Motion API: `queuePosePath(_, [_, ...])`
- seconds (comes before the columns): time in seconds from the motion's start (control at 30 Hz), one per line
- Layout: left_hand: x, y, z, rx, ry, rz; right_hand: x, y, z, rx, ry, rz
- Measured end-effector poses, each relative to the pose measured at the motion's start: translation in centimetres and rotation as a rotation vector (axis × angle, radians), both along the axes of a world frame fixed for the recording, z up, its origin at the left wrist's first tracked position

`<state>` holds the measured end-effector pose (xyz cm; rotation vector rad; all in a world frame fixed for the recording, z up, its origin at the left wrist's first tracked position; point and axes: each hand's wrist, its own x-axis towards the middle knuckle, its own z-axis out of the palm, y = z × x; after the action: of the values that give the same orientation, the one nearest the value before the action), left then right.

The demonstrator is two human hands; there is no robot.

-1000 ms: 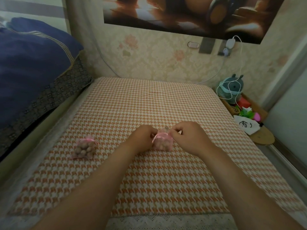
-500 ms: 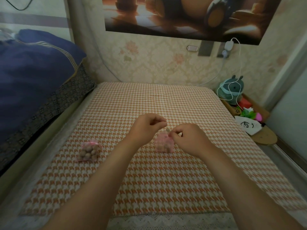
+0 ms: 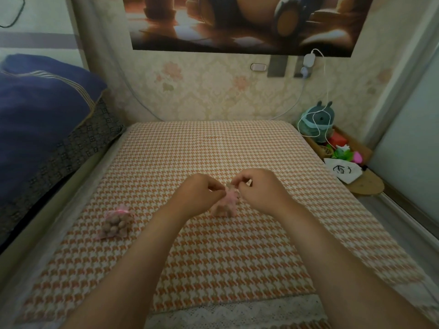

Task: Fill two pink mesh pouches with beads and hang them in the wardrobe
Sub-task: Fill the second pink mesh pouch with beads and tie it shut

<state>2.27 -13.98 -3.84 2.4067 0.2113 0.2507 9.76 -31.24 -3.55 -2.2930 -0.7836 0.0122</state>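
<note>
Two pink mesh pouches with brown beads lie on the orange-and-white houndstooth table (image 3: pixel 213 257). One pouch (image 3: pixel 115 225) sits at the left, tied with a pink ribbon, apart from both hands. The second pouch (image 3: pixel 225 204) is in the middle between my hands. My left hand (image 3: pixel 198 194) pinches at its top from the left with curled fingers. My right hand (image 3: pixel 259 188) pinches the top from the right. The ribbon ends are hidden between my fingers.
A blue quilt (image 3: pixel 40 119) on a bed lies along the left side. At the right, a low shelf holds a plush toy (image 3: pixel 317 122), coloured items and a white pouch (image 3: pixel 342 172). A wallpapered wall closes the far edge; a sliding door (image 3: pixel 411 138) stands right.
My left hand lifted away half a second ago and has come back to the pouch's top. The pouch now stands more upright between both hands. The left pouch has not moved.
</note>
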Motion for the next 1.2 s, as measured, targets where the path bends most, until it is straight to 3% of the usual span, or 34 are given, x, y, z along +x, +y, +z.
queuePosePath(0.1, [0.1,0.1,0.2,-0.004,0.004,0.03,1.1,-0.7,-0.7,0.03,-0.007,-0.084])
queuePosePath(0.23, [-0.1,0.2,0.5,-0.019,0.04,0.043,2.2,-1.5,-2.3,-0.088,0.002,-0.132])
queuePosePath(0.63, [-1.4,0.9,0.9,-0.04,0.16,-0.036,3.5,0.4,-4.8,-0.339,0.02,-0.039])
queuePosePath(0.87, [-2.0,1.0,0.9,-0.072,0.123,-0.027,3.0,0.2,-4.8,-0.27,0.046,-0.074])
queuePosePath(1.1, [-2.0,1.1,0.5,-0.111,0.092,0.024,0.2,1.3,0.0,0.132,0.006,0.019])
queuePosePath(1.2, [-1.8,1.1,0.5,-0.114,0.099,0.036,-1.4,2.2,0.9,0.135,-0.007,0.097])
